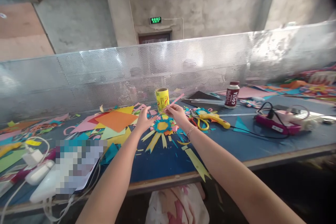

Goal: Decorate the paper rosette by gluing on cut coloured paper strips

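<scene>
My right hand (177, 113) pinches a narrow pink paper strip (177, 100), which points up and to the right from the fingertips. Opposite it, my left hand (144, 120) has its thumb and fingers apart, with nothing visible between them. Between and just below both hands lies a paper flower (162, 126) with a yellow centre, blue petals and pale yellow ribbon tails. Behind the hands stands a yellow tape roll (162, 98). Yellow-handled scissors (202, 124) and a yellow glue gun (216, 119) lie right of my right hand.
Stacked coloured paper (119, 122) lies left of my hands. A dark red bottle (232, 95) stands at the back right. Purple power strips (278, 126) with cords sit at both sides, and a tablet-like device (89, 168) lies front left. A perforated metal screen (105, 80) bounds the back.
</scene>
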{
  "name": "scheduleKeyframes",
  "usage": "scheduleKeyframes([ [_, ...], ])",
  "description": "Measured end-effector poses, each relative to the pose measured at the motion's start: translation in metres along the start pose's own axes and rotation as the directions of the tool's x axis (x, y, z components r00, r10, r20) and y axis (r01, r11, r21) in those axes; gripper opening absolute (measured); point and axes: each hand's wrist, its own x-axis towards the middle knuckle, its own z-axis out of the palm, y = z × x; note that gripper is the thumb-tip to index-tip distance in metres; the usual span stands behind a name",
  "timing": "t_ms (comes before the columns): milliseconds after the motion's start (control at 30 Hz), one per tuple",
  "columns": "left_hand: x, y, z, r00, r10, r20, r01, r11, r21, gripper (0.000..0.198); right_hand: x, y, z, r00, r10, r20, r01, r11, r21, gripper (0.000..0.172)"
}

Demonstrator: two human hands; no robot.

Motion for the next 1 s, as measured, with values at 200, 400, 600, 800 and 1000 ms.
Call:
scheduleKeyframes([
  [200, -0.003, 0.02, 0.008, 0.987, -0.023, 0.158, 0.045, 0.989, -0.142, 0.023, -0.004, 0.003, 0.009, 0.994, 0.044, 0.103, -0.04, 0.998, -0.04, 0.044],
  [400, -0.004, 0.029, 0.002, 0.987, -0.091, 0.129, 0.111, 0.982, -0.155, 0.014, -0.002, -0.005, 0.004, 1.0, 0.013, -0.004, -0.013, 0.998, 0.055, 0.044],
  [600, -0.004, 0.032, -0.004, 0.985, -0.12, 0.127, 0.143, 0.973, -0.183, 0.013, 0.0, -0.012, -0.004, 0.999, 0.035, -0.039, -0.031, 0.994, 0.107, 0.04],
  [800, -0.005, 0.032, -0.002, 0.97, -0.167, 0.175, 0.205, 0.952, -0.228, 0.014, -0.002, -0.016, -0.002, 1.0, 0.001, -0.008, 0.0, 0.993, 0.121, 0.034],
  [1000, -0.005, 0.034, -0.003, 0.963, -0.186, 0.195, 0.233, 0.939, -0.253, 0.015, -0.005, -0.016, -0.001, 0.999, -0.034, 0.022, 0.032, 0.996, 0.078, 0.034],
])
